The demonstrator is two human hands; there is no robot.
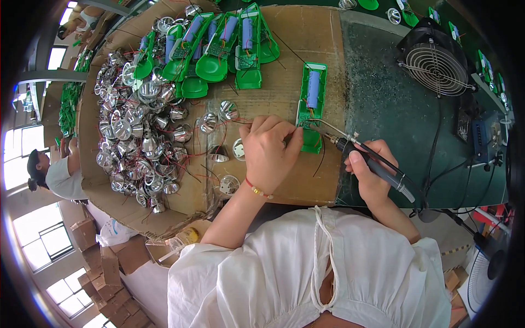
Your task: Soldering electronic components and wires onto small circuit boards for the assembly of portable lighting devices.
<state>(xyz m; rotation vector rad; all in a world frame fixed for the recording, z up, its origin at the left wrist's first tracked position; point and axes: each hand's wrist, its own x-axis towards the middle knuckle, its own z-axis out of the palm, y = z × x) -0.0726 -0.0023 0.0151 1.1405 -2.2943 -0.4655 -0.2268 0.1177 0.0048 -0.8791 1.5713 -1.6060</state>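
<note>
An open green plastic housing (311,143) lies on the cardboard in front of me, with a blue cylindrical battery (313,90) and a small circuit board inside. My left hand (269,146) is at its left edge, thumb and fingertips pinched together over the board; what they hold is hidden. In my right hand (374,187) is a soldering iron (378,168), gripped like a pen. A thin metal tube runs along the iron, and its tip reaches the board close to my left fingertips. Thin wires stick out from the housing.
Many silver reflector cups (121,128) with red wires fill a cardboard box (143,225) on the left. Several green housings with batteries (248,49) are stacked at the back. A fan with a round grille (436,68) and a blue control box (486,136) stand on the right. Another person (63,169) sits far left.
</note>
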